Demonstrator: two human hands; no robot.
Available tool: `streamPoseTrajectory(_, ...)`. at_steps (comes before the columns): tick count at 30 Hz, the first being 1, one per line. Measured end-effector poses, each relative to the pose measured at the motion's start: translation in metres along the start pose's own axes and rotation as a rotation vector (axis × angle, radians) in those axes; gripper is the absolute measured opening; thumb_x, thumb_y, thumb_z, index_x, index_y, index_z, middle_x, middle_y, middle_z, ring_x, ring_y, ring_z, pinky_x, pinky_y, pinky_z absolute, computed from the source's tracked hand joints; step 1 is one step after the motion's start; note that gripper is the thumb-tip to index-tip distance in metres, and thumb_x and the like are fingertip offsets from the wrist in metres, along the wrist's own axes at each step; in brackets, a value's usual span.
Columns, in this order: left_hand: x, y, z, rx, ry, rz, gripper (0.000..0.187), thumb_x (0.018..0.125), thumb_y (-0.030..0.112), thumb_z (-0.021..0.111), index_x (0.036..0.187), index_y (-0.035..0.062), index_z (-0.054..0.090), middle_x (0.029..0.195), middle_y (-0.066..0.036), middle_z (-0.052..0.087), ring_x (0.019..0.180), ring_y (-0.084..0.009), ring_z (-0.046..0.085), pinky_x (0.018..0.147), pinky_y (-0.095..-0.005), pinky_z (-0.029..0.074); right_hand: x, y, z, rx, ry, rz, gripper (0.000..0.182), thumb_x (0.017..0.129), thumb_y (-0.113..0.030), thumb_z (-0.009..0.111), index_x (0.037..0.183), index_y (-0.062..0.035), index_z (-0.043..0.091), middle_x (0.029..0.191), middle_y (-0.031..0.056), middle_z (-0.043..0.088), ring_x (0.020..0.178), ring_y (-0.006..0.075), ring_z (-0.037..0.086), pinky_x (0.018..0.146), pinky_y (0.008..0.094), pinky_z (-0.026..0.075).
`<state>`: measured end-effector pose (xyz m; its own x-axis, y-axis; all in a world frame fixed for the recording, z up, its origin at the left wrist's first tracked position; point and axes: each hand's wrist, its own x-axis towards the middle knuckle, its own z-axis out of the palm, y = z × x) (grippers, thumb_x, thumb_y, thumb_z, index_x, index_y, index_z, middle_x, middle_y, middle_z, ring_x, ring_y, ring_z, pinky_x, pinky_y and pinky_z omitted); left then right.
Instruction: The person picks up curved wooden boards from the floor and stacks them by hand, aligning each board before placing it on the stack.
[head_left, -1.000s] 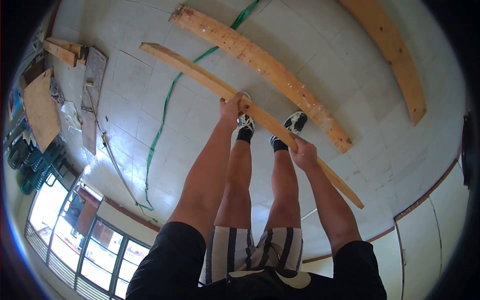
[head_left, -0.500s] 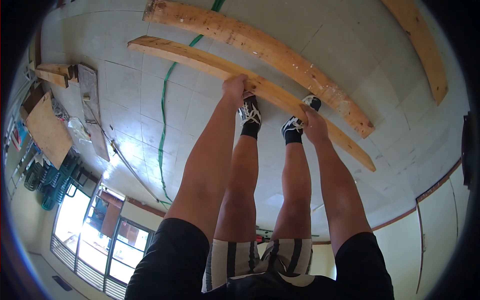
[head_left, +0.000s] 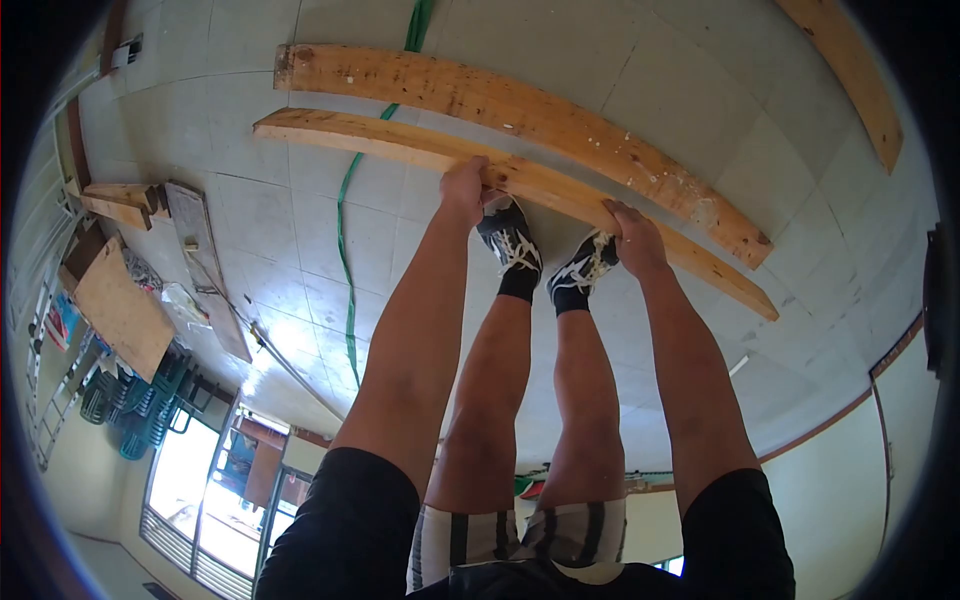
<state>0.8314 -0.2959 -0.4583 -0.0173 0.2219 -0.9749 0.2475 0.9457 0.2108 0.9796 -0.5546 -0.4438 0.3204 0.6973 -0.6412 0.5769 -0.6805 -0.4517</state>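
Note:
A long wooden plank (head_left: 390, 138) spans the middle of the view in front of my shoes (head_left: 512, 240). Near its middle, my left hand (head_left: 464, 190) is closed around the near edge. Further right along the same plank, my right hand (head_left: 636, 240) grips it, fingers over the top face. Just beyond lies a second, wider wooden beam (head_left: 450, 88), marked with white specks and knots. The undersides of both hands' grips are hidden.
A green strap (head_left: 346, 230) runs across the tiled floor, passing under the wood. Another beam (head_left: 850, 70) lies at upper right. To the left are a weathered board (head_left: 195, 230), a plywood sheet (head_left: 122, 305), stacked green chairs (head_left: 150, 400) and a ladder (head_left: 50, 410).
The held plank and the beam beyond it appear slightly lower and turned in view as my head shifts. My feet have moved closer together. Both hands keep their hold.

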Motion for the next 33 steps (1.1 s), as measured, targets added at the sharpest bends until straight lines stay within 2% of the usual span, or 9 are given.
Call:
streamPoseTrajectory(10,0.017,0.011,0.006,0.074,0.04,0.035,0.04,0.088,0.014,0.056,0.118,-0.0091,0.042,0.107,-0.022,0.055,0.087,-0.034,0.065,0.068,-0.0403,0.061,0.017,0.0,0.015,0.109,0.027,0.017,0.058,0.073,0.005,0.056,0.129,-0.0115,0.05,0.127,0.0166,0.054,0.117,0.0309,0.051,0.098,0.0407,0.042)
streamPoseTrajectory(20,0.026,0.005,0.011,0.104,0.068,0.038,0.042,0.087,0.015,0.058,0.118,-0.0095,0.044,0.105,-0.023,0.056,0.085,-0.0334,0.065,0.066,-0.0381,0.061,0.026,0.01,0.02,0.142,-0.017,0.013,0.056,0.073,0.005,0.057,0.127,-0.0101,0.05,0.126,0.0169,0.054,0.117,0.0325,0.051,0.1,0.0406,0.041)
streamPoseTrajectory(22,0.025,0.006,0.012,0.101,0.084,0.048,0.043,0.086,0.015,0.058,0.118,-0.0095,0.044,0.106,-0.023,0.056,0.085,-0.034,0.065,0.066,-0.0384,0.061,0.028,0.012,0.022,0.111,0.025,-0.014,0.061,0.07,0.007,0.06,0.127,-0.0092,0.049,0.126,0.017,0.054,0.115,0.034,0.052,0.097,0.0406,0.044)
streamPoseTrajectory(25,0.023,0.005,0.015,0.052,0.095,0.042,0.042,0.086,0.014,0.059,0.117,-0.0094,0.044,0.106,-0.024,0.055,0.085,-0.0349,0.065,0.065,-0.0389,0.061,0.028,0.011,0.02,0.127,0.0,-0.001,0.056,0.072,0.006,0.056,0.126,-0.0088,0.051,0.125,0.0173,0.055,0.116,0.0327,0.051,0.1,0.0402,0.042)
streamPoseTrajectory(33,0.035,0.008,0.019,0.066,0.106,0.02,0.04,0.086,0.015,0.059,0.115,-0.0092,0.045,0.103,-0.023,0.057,0.082,-0.0343,0.065,0.064,-0.0394,0.061,0.04,0.015,0.008,0.094,-0.032,-0.006,0.059,0.072,0.007,0.056,0.129,-0.01,0.049,0.127,0.0154,0.054,0.117,0.0312,0.051,0.099,0.0389,0.043)
